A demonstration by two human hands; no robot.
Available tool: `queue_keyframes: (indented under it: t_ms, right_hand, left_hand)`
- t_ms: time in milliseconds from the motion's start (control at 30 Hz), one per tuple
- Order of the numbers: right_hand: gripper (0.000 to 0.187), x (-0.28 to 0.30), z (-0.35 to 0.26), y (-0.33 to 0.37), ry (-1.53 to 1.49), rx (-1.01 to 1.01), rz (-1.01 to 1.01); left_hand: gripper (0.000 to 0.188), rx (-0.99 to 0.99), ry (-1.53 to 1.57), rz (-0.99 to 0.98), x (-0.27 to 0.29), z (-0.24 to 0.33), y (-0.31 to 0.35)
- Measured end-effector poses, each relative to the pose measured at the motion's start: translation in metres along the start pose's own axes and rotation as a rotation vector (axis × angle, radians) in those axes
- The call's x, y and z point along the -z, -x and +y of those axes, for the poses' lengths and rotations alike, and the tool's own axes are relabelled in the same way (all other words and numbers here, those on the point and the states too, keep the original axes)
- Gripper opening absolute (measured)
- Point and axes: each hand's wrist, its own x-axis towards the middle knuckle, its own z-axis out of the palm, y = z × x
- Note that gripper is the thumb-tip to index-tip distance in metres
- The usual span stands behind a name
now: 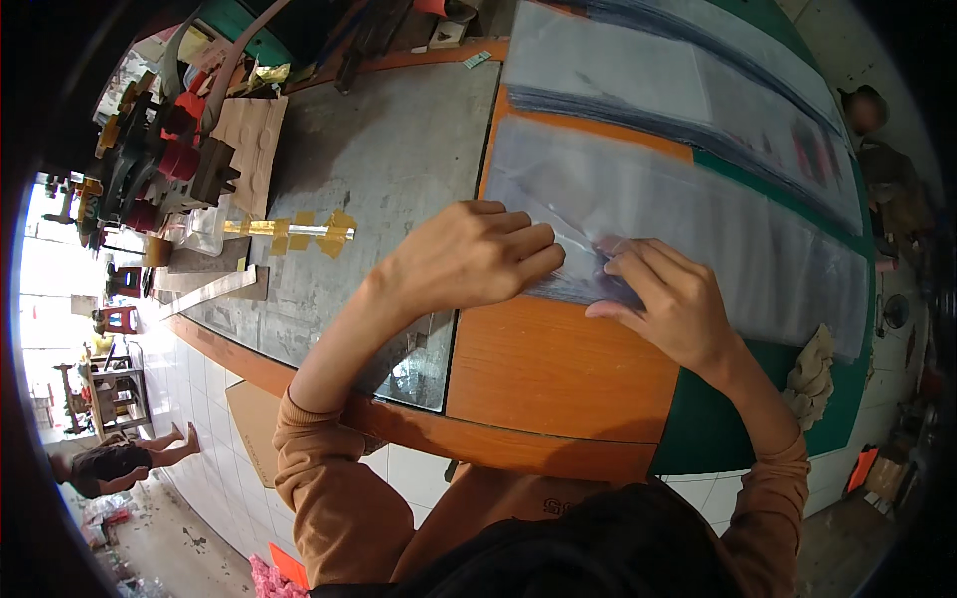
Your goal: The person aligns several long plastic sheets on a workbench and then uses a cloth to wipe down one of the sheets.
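A stack of clear plastic sheets (pixel 738 229) lies lengthwise across the orange and green tabletop. My left hand (pixel 488 254) is closed at the stack's left end, its fingers curled down with a lifted, creased bit of plastic beside them. What sits inside that grip is hidden by the knuckles. To its right, my right hand (pixel 673 299) has thumb and fingers closed around the near edge of the stack, where the plastic bunches up. Behind this stack lie more piles of clear plastic sheets (pixel 618 85), one with a reddish patch.
A grey metal plate (pixel 389 149) covers the table's left part, with a taped strip (pixel 289 231) on it. Machinery with red parts (pixel 164 159) stands at the left edge. A crumpled cloth (pixel 810 374) lies at the right. Other people are farther off on both sides.
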Motion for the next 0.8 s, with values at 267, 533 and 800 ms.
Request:
queue_keyframes:
  t_ms: [267,533,800]
  right_hand:
    - [0.021,0.001,-0.003,-0.005,-0.005,-0.042,0.057]
    - [0.052,0.003,0.008,-0.013,0.126,0.042,0.125]
    - [0.043,0.005,0.008,-0.014,0.096,0.055,0.047]
  left_hand:
    - [0.023,0.101,0.127,0.371,0.0,0.003,-0.007]
    - [0.045,0.184,0.141,0.244,0.011,-0.001,-0.002]
    - [0.04,0.252,0.202,-0.145,0.011,0.002,0.003]
